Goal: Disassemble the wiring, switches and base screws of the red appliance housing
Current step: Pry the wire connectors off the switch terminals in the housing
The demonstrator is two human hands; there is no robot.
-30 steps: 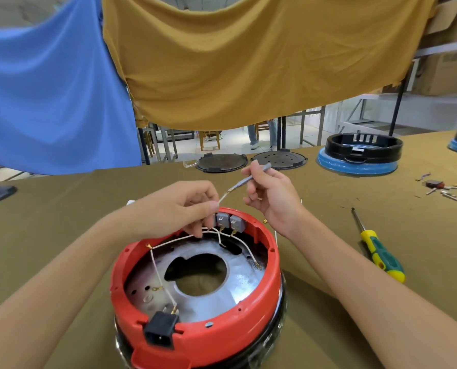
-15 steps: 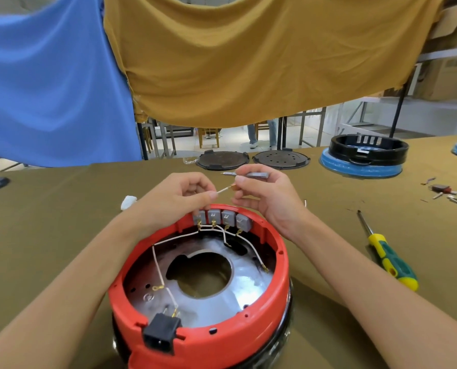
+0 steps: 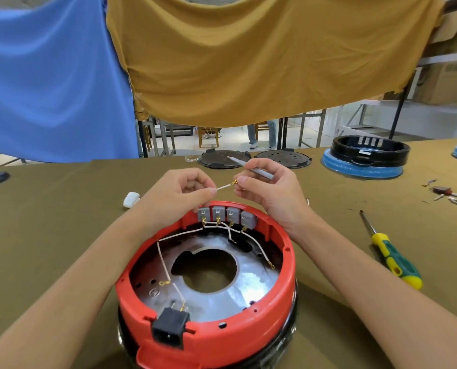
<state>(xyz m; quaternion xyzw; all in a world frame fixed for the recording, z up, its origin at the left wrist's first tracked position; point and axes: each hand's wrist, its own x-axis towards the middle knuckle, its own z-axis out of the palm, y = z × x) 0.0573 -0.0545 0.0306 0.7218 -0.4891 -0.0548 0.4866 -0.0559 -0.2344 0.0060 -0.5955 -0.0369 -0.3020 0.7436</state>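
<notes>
We work at a table [image 3: 49, 209] covered in olive cloth, with a blue sheet [image 3: 49, 75] hung across the upper left of the frame and a mustard sheet [image 3: 262, 57] across the upper right. The red housing [image 3: 208, 326] sits at the lower centre, open side up, a steel plate [image 3: 243, 288] inside it and a black power socket [image 3: 170, 328] at its near rim.

We judge that we are in the wiring step. Four grey switches [image 3: 226, 215] stand in a row on the far rim, and white wires [image 3: 180, 235] run from their brass lugs round the inside of the housing. Our left hand [image 3: 179, 193] pinches one short white wire end [image 3: 223, 186] between thumb and forefinger, the other fingers curled. Our right hand [image 3: 270, 190] pinches the brass terminal [image 3: 235, 181] at that wire's tip, and its fingers also curl round a slim grey tool [image 3: 251, 169] that points to the upper left. Both hands hover just above the switches, wrists near the far rim, forearms coming in from the lower corners.

The next move, as we see it, calls for a steady pull apart along the wire, without kinking it. The green and yellow screwdriver [image 3: 392, 258] lies at the right, well apart, ready for the base screws.
</notes>
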